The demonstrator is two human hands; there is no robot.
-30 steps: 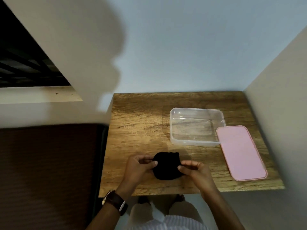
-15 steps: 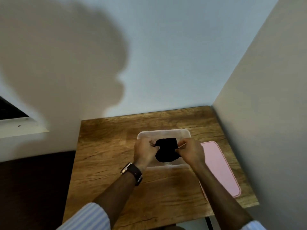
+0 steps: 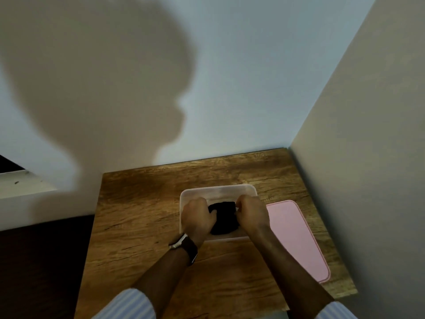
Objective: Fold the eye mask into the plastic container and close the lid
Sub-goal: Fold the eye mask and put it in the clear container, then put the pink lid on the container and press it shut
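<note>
There was one eye mask [image 3: 224,218], one plastic container [image 3: 218,192], one lid [image 3: 296,238] and one table [image 3: 142,217], with two hands at work. The black eye mask, folded into a small bundle, sat inside the clear container, near its middle. The left hand [image 3: 199,218] gripped the bundle's nine o'clock side with fingers curled onto the cloth, and the right hand [image 3: 251,214] pinched its three o'clock side the same way; both reached down past the container's rim. A dark watch [image 3: 185,247] circled the left wrist, and striped sleeves [image 3: 128,305] showed at six o'clock. The pink lid lay flat on the table at three o'clock from the container, just beside it, its long edge running close to the table's right edge and the side wall [image 3: 368,157]. The container stood toward the table's twelve o'clock part, near the back wall [image 3: 230,77]. Bare wood lay open at nine o'clock of the container and at six o'clock, under the forearms.
</note>
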